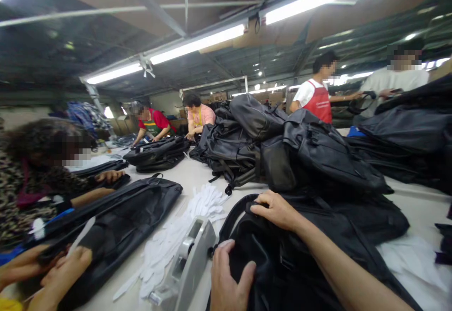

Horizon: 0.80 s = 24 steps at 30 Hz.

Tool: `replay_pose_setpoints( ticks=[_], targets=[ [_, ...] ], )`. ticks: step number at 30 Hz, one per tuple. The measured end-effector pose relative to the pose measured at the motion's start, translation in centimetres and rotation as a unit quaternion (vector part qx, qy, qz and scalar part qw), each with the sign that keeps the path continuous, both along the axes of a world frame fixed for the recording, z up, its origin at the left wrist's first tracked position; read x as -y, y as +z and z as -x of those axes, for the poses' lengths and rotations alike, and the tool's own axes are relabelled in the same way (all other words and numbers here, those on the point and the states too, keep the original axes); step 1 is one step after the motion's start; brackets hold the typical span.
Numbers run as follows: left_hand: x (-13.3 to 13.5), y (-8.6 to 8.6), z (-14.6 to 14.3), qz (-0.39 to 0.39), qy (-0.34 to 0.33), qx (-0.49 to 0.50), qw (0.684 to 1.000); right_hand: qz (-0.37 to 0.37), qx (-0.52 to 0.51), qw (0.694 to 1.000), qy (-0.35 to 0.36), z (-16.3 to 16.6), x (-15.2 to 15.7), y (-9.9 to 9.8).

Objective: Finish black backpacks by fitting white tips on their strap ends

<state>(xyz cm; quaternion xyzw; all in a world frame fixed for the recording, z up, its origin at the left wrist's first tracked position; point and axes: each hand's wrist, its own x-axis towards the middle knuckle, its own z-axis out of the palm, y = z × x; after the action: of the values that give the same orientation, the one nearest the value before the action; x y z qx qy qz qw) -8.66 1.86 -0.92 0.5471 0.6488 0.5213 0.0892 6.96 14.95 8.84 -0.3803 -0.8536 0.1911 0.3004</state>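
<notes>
A black backpack [303, 254] lies open in front of me on the white table [190, 174]. My left hand [228, 280] grips the near edge of its opening, thumb pressed on the fabric. My right hand [277, 209] holds the far rim of the opening, fingers curled over it. The dark inside of the bag shows between my two hands.
A grey tape dispenser [187, 266] and a heap of white gloves [183, 231] lie left of my bag. A tall pile of black backpacks [303, 151] rises behind. A co-worker's hands [52, 273] press another black bag [120, 231] at left. Several people work further along.
</notes>
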Motion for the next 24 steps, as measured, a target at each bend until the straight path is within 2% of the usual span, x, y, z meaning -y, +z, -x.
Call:
replay_pose_setpoints(
  ticks=[2, 6, 11, 13, 15, 18, 21, 24],
  targets=[
    [-0.3, -0.2, 0.0, -0.008, 0.009, 0.0, 1.0, -0.009, 0.092, 0.995, 0.032, -0.3, 0.2, 1.2],
    [-0.6, -0.4, 0.0, 0.008, -0.003, 0.001, 1.0, 0.058, 0.227, 0.97, 0.071, 0.5, 0.0, 2.8],
    [-0.6, -1.3, 0.3, 0.009, -0.003, -0.019, 1.0, 0.121, 0.337, 0.932, 0.054, 3.0, -0.5, 2.8],
    [-0.6, -1.5, 0.4, 0.006, -0.001, -0.035, 0.999, 0.17, 0.287, 0.942, 0.044, 3.3, -0.6, 2.4],
    [-0.4, -1.5, 0.6, 0.005, 0.005, -0.05, 0.999, 0.252, 0.191, 0.948, 0.047, 2.8, -0.8, 2.1],
    [-0.1, -1.0, 0.4, 0.01, 0.017, -0.076, 0.997, 0.344, 0.08, 0.933, 0.066, 1.4, -1.1, 1.9],
    [0.4, 0.3, -0.1, 0.073, 0.0, -0.054, 0.996, 0.364, -0.02, 0.929, 0.06, 0.7, -1.7, 1.7],
    [0.7, 2.4, -0.1, 0.185, -0.082, 0.01, 0.979, 0.321, -0.102, 0.942, 0.006, 1.2, -2.3, 1.0]
  ],
)
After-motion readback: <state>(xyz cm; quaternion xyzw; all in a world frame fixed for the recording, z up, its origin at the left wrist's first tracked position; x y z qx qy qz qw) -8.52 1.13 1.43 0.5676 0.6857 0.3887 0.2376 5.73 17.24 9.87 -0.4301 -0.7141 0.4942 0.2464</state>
